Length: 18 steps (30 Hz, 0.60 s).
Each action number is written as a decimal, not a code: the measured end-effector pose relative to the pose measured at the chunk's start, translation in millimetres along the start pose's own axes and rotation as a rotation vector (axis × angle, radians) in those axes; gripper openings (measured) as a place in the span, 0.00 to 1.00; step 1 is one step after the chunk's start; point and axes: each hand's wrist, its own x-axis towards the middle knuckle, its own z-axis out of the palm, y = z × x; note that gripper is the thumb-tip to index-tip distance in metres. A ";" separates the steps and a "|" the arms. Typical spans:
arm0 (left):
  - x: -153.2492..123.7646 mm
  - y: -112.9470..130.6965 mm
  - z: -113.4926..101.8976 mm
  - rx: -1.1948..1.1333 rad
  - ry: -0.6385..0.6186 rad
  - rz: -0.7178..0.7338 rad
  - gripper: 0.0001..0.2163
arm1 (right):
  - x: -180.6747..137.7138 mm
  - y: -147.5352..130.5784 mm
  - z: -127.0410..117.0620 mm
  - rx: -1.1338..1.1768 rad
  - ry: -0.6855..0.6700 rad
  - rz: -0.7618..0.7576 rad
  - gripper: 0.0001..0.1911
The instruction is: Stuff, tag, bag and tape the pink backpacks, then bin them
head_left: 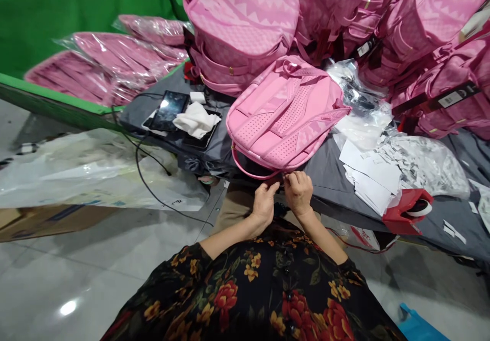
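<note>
A pink backpack (pixel 283 119) lies on the grey-covered table (pixel 329 183), its padded back and shoulder straps facing up. Both hands are close together at its near edge, beside a thin pink loop. My left hand (pixel 264 201) is closed, thumb against the fingers, by a small dark reddish piece too unclear to name. Right of it, my right hand (pixel 299 192) pinches at the bag's edge; whatever lies between its fingertips is too small to make out.
Stuffed pink backpacks (pixel 245 24) crowd the table's far side. Plastic-wrapped bags (pixel 111 60) fill a green-lined bin (pixel 49 91) at left. A phone (pixel 168 108) and white cloth (pixel 197 120) lie left; white cards (pixel 369 170), a bag of tags (pixel 429 162) and a red tape dispenser (pixel 400 213) right.
</note>
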 end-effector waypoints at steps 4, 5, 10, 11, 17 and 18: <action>13.8 -15.0 7.1 -0.130 -0.142 -0.130 0.18 | 8.9 2.7 -9.6 0.070 -0.134 0.068 0.13; 17.3 -16.7 7.7 -0.130 -0.160 -0.147 0.19 | 11.1 3.7 -11.8 0.109 -0.166 0.089 0.13; 23.4 -14.5 3.4 -0.102 -0.257 -0.190 0.24 | 17.4 8.4 -14.7 0.443 -0.262 0.310 0.13; 23.1 -13.0 2.8 -0.095 -0.264 -0.200 0.25 | 17.2 9.8 -13.8 0.528 -0.285 0.375 0.14; 22.5 -7.5 4.0 0.028 -0.242 -0.214 0.28 | -6.2 46.3 -29.1 0.763 -0.124 0.691 0.20; 22.0 -8.1 3.0 0.054 -0.234 -0.210 0.29 | -15.2 60.5 -38.3 0.718 -0.044 0.745 0.21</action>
